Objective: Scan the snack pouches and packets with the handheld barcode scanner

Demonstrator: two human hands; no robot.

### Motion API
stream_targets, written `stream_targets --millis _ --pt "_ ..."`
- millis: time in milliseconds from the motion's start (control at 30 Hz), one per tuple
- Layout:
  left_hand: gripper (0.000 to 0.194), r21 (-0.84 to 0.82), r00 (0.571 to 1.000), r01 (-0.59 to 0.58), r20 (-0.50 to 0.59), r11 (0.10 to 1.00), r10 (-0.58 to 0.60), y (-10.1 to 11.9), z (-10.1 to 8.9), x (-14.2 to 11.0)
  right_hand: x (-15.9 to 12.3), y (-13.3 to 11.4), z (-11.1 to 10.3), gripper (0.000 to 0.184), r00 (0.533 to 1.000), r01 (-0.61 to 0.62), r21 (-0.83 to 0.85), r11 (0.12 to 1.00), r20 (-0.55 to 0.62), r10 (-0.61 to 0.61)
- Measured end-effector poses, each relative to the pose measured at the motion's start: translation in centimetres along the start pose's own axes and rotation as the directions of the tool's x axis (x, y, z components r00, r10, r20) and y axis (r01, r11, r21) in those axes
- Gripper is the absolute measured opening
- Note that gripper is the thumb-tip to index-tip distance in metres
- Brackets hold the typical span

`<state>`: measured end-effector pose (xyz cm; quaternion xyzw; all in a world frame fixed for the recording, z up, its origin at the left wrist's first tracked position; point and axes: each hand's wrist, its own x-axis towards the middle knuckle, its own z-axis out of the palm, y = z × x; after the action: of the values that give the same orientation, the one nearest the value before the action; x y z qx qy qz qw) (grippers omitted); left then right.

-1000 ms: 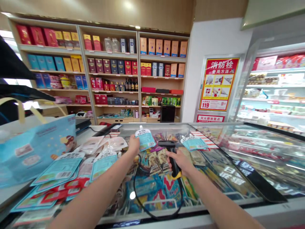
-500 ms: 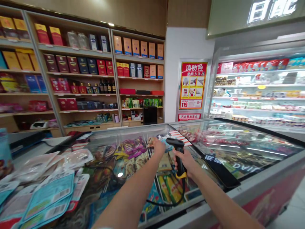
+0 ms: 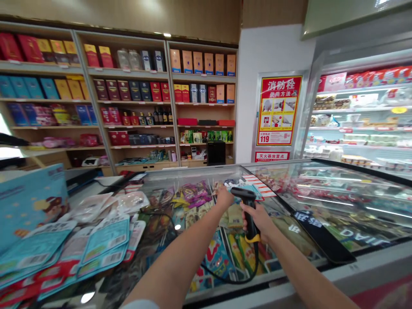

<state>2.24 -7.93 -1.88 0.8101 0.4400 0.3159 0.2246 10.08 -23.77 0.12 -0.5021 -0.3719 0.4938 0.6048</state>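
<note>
My right hand (image 3: 257, 216) is wrapped round the grip of a black barcode scanner (image 3: 247, 214) with a yellow base, held upright above the freezer's glass lid. Its head points left, close to my left hand (image 3: 224, 197). The left fingers are curled at the near-left edge of light-blue spout pouches (image 3: 249, 188), which lie on the glass; the scanner covers part of them. A black cable (image 3: 240, 281) loops down from the scanner. To the left, more blue pouches (image 3: 106, 236) are heaped with clear and red packs.
Under the glass of the chest freezer (image 3: 180, 169) lie many coloured packets. A blue bag (image 3: 30, 206) stands on the left. A black panel with white lettering (image 3: 323, 236) crosses the lid at right. Boxed goods fill the shelves (image 3: 137, 75) behind.
My left hand has carried a blue pouch rightward to the other blue pouches. The scanner stays in my right hand. My view swung right, then partly back left.
</note>
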Motion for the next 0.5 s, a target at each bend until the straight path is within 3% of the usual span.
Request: stream_targets --millis 133,300,400,500 --pt "0.033 0.007 0.995 0.074 -0.065 0.997 -0.073 -2.4 -5.3 -2.8 -0.1 0.6 2.3 0.031 0.999 -0.025 -0.027 0.999 0.044 0.027" --pt "0.034 0.115 0.973 0.214 -0.114 0.970 -0.201 -5.9 -15.5 -9.0 -0.3 1.6 6.8 0.029 0.983 -0.046 -0.043 0.998 0.174 0.053" --pt "0.041 0.515 0.924 0.370 -0.119 0.773 -0.362 -7.7 -22.0 -14.7 -0.2 2.2 10.0 0.027 0.964 -0.063 -0.060 0.996 0.255 0.076" --pt "0.055 0.686 0.859 0.477 -0.232 0.550 -0.455 -9.2 -26.7 -20.3 0.0 2.3 13.5 0.025 0.935 -0.107 -0.096 0.990 0.330 0.133"
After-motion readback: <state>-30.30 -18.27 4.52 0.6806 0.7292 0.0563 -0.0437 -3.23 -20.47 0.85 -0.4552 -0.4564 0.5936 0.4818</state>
